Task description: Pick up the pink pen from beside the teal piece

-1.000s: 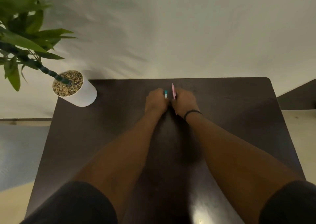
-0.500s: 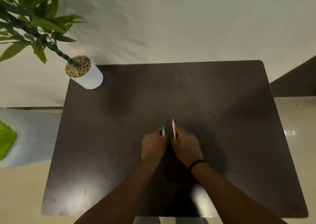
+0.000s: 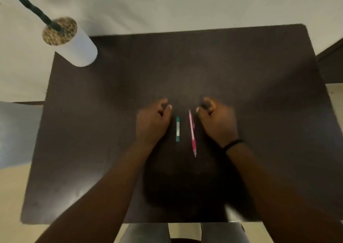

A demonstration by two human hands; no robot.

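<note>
Green marker [image 3: 177, 128] and pink pen [image 3: 192, 132] flat between loosely curled, empty left hand [image 3: 151, 122] and right hand [image 3: 217, 121].

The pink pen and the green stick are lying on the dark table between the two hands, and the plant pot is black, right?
Not quite: the head view shows a white round plant pot, not black. The pink pen and green stick do lie on the dark table between the left hand and right hand.

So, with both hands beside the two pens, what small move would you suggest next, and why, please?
Probably draw both hands back toward the table's near edge. The green pen and the pink pen lie side by side on the dark table, touched by neither hand; the left hand and right hand flank them, loosely curled and holding nothing.
</note>
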